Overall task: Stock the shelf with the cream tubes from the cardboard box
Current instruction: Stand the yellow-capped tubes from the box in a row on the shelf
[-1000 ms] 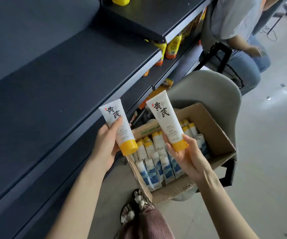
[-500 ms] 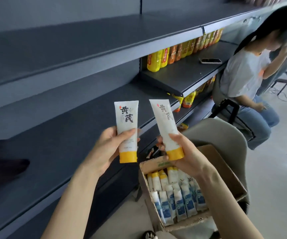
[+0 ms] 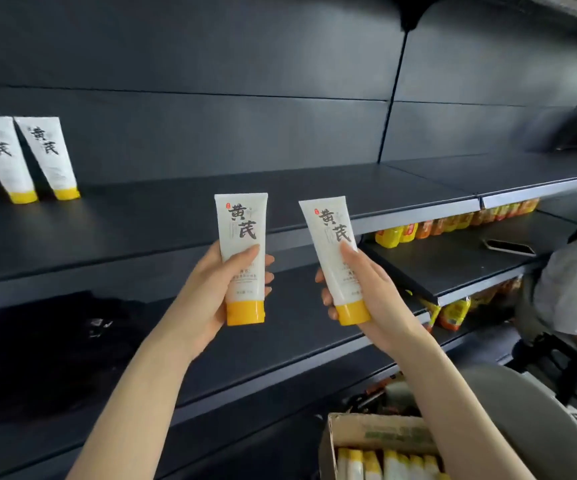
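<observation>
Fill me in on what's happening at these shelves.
A person is stocking a dark shelf. The left hand grips a cream tube and the right hand grips a second cream tube, yellow caps down, both held up in front of the shelf. At far left, two matching tubes already stand on it. The cardboard box below holds more tubes.

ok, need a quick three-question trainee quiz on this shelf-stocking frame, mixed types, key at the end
1. True or false: the left hand grips the left tube and the right hand grips the right tube.
2. How many shelved tubes already stand on the shelf? A one, B two, C four.
3. Fill in: the held tubes' yellow caps point ___.
Key: 1 true; 2 B; 3 down.
</observation>
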### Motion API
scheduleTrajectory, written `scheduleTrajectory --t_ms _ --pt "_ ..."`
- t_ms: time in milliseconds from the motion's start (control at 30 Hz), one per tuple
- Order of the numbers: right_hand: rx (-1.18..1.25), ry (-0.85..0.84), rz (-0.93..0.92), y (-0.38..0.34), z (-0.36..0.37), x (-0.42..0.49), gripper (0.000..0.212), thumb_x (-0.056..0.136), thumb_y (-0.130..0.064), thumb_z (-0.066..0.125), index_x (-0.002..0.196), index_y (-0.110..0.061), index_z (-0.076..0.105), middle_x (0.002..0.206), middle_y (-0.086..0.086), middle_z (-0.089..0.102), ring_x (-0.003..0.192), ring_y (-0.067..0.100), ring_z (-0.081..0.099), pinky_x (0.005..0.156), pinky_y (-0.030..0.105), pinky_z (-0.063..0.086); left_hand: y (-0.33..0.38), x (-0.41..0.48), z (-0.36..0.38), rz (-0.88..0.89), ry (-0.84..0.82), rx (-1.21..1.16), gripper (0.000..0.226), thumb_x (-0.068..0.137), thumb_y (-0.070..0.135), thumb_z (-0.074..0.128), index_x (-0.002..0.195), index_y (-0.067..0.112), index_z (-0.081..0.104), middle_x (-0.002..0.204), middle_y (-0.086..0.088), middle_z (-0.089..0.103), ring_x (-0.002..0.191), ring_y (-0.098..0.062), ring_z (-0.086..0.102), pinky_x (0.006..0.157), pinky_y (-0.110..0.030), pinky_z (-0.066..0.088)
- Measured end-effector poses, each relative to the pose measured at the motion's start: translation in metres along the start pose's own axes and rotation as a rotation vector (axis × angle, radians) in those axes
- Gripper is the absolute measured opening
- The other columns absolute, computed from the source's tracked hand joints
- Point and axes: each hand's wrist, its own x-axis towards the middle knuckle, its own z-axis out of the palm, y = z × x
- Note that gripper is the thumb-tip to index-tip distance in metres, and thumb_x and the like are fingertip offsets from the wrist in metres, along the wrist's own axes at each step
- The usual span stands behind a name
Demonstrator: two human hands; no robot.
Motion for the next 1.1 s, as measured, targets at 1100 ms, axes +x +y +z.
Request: scheduleTrajectory --t_ms 1100 --pt "0.327 -0.182 0.308 0.023 0.272 0.236 0.028 0.094 -0.017 0.055 0.12 -0.008 0.05 0.103 0.01 0.062 0.09 0.024 0.064 0.069 0.04 0.053 0.144 0.014 -0.295 0.278 0.461 -0.22 0.016 0.088 0.013 0.059 0.103 0.017 0.058 0.095 -0.006 0.071 0.081 -0.017 0.073 0.064 -0.034 0.06"
